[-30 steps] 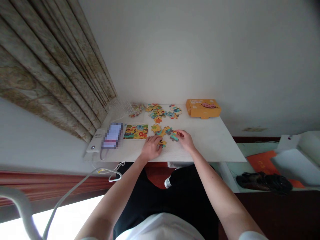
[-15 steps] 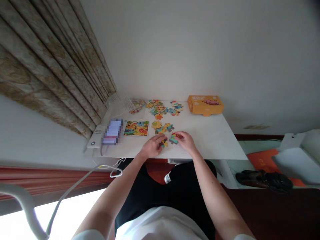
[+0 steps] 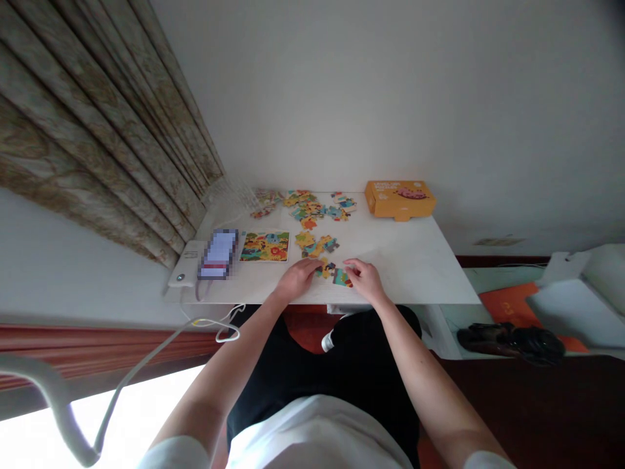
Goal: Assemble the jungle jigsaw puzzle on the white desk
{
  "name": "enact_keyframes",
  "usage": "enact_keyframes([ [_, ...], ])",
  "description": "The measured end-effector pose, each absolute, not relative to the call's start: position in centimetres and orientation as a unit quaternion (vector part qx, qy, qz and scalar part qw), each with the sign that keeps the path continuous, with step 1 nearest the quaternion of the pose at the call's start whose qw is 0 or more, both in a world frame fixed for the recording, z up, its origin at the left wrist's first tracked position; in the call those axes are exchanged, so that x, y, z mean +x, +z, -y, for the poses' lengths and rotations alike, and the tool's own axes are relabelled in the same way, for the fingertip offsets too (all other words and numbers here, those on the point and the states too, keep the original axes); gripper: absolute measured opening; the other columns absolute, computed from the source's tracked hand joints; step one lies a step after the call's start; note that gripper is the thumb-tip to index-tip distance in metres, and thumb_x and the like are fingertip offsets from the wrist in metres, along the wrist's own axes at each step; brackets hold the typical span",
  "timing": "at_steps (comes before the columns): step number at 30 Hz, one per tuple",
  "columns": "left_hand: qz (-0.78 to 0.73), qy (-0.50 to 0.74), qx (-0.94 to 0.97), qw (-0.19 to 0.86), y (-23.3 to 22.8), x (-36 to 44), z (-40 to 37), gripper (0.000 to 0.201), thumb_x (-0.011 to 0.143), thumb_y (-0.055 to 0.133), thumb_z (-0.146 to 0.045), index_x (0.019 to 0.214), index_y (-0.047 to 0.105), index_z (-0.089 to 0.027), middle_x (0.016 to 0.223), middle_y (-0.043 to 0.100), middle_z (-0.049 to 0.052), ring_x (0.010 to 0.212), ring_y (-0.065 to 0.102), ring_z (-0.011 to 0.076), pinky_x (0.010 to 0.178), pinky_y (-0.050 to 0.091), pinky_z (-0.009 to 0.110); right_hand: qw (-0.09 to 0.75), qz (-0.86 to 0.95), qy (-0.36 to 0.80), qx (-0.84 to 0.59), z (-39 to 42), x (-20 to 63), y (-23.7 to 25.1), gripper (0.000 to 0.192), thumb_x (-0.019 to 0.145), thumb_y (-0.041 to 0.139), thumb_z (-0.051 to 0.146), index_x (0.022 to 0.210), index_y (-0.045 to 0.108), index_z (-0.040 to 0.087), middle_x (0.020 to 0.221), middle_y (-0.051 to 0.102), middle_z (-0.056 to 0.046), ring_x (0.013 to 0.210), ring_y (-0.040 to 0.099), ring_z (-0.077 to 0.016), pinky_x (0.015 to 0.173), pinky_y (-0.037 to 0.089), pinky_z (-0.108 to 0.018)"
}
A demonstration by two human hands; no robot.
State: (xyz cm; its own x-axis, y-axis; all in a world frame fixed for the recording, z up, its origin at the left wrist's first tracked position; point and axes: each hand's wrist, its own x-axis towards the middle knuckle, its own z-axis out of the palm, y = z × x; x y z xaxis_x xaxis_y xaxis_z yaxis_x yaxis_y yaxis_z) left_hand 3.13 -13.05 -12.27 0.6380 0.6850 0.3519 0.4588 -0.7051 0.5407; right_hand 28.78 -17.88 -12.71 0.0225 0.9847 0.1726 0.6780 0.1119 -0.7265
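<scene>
Both my hands rest on a white table [image 3: 415, 260] near its front edge. My left hand [image 3: 297, 279] pinches a yellow puzzle piece [image 3: 323, 266] at its fingertips. My right hand [image 3: 364, 278] holds a teal and red puzzle piece [image 3: 341, 277] right beside it, the two pieces nearly touching. Just beyond lies a small joined cluster of pieces [image 3: 316, 245]. A loose pile of colourful pieces [image 3: 312, 207] sits at the table's far edge.
A picture card [image 3: 265, 247] lies left of the cluster, with a phone [image 3: 218, 254] on a white charger beside it. An orange puzzle box [image 3: 399, 198] stands at the far right corner. A curtain hangs on the left; a white cable trails below.
Both hands slid toward the table's front edge, bringing the two pieces closer together. The camera tipped slightly downward.
</scene>
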Motion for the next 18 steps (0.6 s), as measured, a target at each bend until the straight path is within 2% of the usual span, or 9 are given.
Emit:
enact_keyframes([
  [2,-0.334,0.287,0.874,0.206,-12.7,3.3,12.7,0.039,0.099,0.046,-0.006,0.129,0.066,-0.022,0.126,0.074,0.008,0.118,0.070,0.0212,0.104,0.057,0.039,0.358,0.677,0.209,-0.609,18.0,28.9,-12.5,0.028,0.088,0.059,0.023,0.111,0.076,0.021,0.095,0.076,-0.008,0.084,0.071,-0.0233,0.079,0.056,-0.035],
  [4,-0.354,0.292,0.868,0.188,-12.8,3.4,12.6,0.036,0.099,0.050,-0.006,0.127,0.067,-0.021,0.124,0.075,0.009,0.115,0.071,0.0221,0.102,0.057,0.039,0.361,0.700,0.188,-0.587,18.3,29.0,-12.5,0.034,0.084,0.061,0.018,0.116,0.074,0.022,0.115,0.075,-0.010,0.104,0.070,-0.0266,0.094,0.056,-0.041],
  [5,-0.365,0.292,0.867,0.174,-12.9,3.4,12.6,0.032,0.099,0.053,-0.007,0.123,0.069,-0.021,0.121,0.075,0.009,0.113,0.071,0.0230,0.101,0.058,0.039,0.355,0.710,0.184,-0.580,18.5,29.1,-12.5,0.037,0.083,0.062,0.016,0.118,0.073,0.023,0.119,0.074,-0.011,0.109,0.069,-0.0275,0.098,0.054,-0.043],
  [10,-0.385,0.277,0.871,0.128,-12.7,3.5,12.6,0.014,0.098,0.063,-0.013,0.104,0.073,-0.020,0.106,0.078,0.007,0.103,0.073,0.0249,0.096,0.056,0.042,0.325,0.710,0.174,-0.600,20.2,28.5,-12.7,0.034,0.087,0.070,0.022,0.121,0.071,0.023,0.108,0.074,-0.010,0.098,0.069,-0.0279,0.094,0.055,-0.045],
  [14,-0.381,0.291,0.868,0.129,-12.8,3.4,12.9,0.024,0.097,0.056,-0.006,0.107,0.072,-0.020,0.107,0.078,0.007,0.104,0.073,0.0238,0.096,0.055,0.041,0.341,0.686,0.158,-0.623,21.2,27.1,-12.9,0.031,0.090,0.073,0.030,0.120,0.071,0.022,0.095,0.074,-0.009,0.091,0.069,-0.0285,0.090,0.056,-0.045],
  [18,-0.384,0.299,0.863,0.133,-12.5,3.2,13.8,0.028,0.093,0.055,-0.005,0.111,0.071,-0.020,0.111,0.077,0.009,0.104,0.073,0.0242,0.096,0.055,0.041,0.397,0.663,0.201,-0.603,21.5,27.0,-13.2,0.027,0.096,0.056,0.023,0.119,0.070,0.023,0.100,0.076,-0.008,0.088,0.071,-0.0243,0.089,0.058,-0.042],
])
